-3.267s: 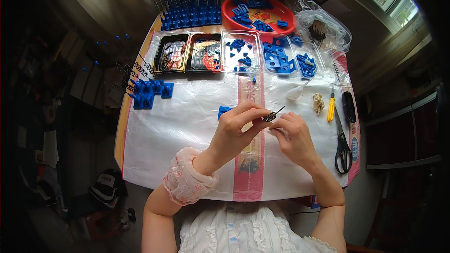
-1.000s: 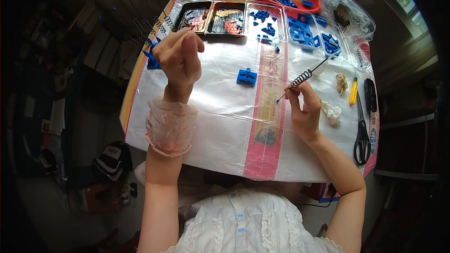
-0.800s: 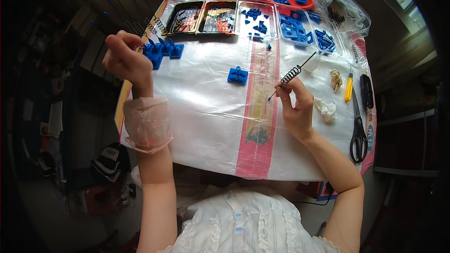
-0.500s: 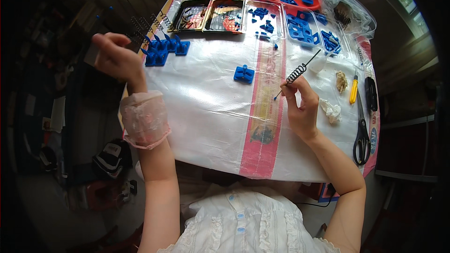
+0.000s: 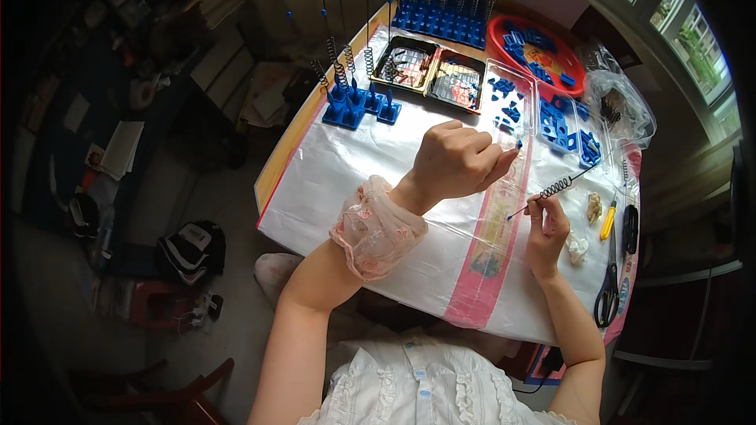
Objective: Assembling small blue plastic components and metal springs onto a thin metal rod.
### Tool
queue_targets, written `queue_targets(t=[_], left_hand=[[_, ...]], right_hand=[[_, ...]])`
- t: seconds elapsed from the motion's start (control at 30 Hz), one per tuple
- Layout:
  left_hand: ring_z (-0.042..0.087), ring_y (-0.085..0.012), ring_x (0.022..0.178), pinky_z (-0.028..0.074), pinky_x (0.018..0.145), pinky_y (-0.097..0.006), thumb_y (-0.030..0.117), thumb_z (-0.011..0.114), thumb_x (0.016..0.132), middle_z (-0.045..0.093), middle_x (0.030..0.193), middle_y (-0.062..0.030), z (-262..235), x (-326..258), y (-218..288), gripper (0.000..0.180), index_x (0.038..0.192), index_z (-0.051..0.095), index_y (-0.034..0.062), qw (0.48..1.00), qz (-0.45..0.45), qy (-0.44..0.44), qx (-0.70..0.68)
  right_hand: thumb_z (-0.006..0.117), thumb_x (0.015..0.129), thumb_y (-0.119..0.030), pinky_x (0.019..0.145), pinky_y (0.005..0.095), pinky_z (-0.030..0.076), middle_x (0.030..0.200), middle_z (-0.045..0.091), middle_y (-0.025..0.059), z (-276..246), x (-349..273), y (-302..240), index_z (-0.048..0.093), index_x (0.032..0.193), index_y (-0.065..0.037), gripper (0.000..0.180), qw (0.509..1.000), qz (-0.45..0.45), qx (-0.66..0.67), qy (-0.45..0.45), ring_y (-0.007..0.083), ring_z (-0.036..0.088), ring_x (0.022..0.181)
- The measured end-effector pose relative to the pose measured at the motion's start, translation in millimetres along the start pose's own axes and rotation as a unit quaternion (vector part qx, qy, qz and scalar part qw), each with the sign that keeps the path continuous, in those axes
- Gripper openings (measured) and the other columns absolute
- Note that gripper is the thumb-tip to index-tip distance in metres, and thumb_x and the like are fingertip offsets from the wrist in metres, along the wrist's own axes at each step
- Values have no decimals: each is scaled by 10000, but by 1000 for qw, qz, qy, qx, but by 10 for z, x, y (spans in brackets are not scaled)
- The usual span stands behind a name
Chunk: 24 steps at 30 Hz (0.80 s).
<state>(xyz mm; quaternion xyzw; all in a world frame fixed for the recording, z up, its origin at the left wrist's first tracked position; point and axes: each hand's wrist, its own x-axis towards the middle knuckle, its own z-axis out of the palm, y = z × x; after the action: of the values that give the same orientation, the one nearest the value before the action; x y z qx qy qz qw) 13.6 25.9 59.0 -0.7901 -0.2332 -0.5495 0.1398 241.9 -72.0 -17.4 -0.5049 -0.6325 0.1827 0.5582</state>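
My right hand (image 5: 549, 232), low over the right half of the table, pinches a thin dark rod with a black coil spring (image 5: 557, 187) around it. The rod slants up to the right, and a small blue tip is at its lower end. My left hand (image 5: 465, 159) hovers over the middle of the table with its fingers curled in. Whatever they hold, if anything, is hidden behind the knuckles. A sheer pale cuff (image 5: 376, 228) covers that wrist. Blue bases (image 5: 344, 112) stand at the table's left edge, several carrying upright rods and springs.
Behind are a rack of blue bases (image 5: 441, 25), a black tray (image 5: 403, 63), a clear tray of small blue pieces (image 5: 504, 98) and a red basin (image 5: 543, 51). A yellow-handled tool (image 5: 608, 220), black scissors (image 5: 608, 299) and crumpled tissue (image 5: 577, 248) lie at the right.
My left hand has swung from the blue bases at the left to the middle, where the single blue base no longer shows. The view has turned left. My right hand keeps its spring and rod.
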Motion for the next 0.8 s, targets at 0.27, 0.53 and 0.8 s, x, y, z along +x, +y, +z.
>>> queue_targets(t=[0.27,0.53,0.8], left_hand=[[498,-205,408,371,450,-339,263,761,925,464,506,-19,65,-94,-19,451,555,539,131,999,-17,-30,6],[501,-220,412,370,447,-351,245,744,935,465,500,-30,74,-107,-70,463,545,531,116,999,-19,-42,6],[490,-224,412,366,445,-352,220,743,934,450,497,-36,93,-131,-101,464,542,522,108,998,-25,-51,8]], right_hand=[[638,962,97,735,271,516,849,683,56,11,3,-37,638,1002,14,92,1000,2,6,-7,112,653,789],[651,953,91,719,271,501,837,672,53,-5,4,-30,639,995,13,90,1000,-6,5,-13,118,644,761],[649,937,105,710,271,494,839,669,50,-7,26,-38,648,997,2,119,1000,-18,-7,-18,119,638,747]])
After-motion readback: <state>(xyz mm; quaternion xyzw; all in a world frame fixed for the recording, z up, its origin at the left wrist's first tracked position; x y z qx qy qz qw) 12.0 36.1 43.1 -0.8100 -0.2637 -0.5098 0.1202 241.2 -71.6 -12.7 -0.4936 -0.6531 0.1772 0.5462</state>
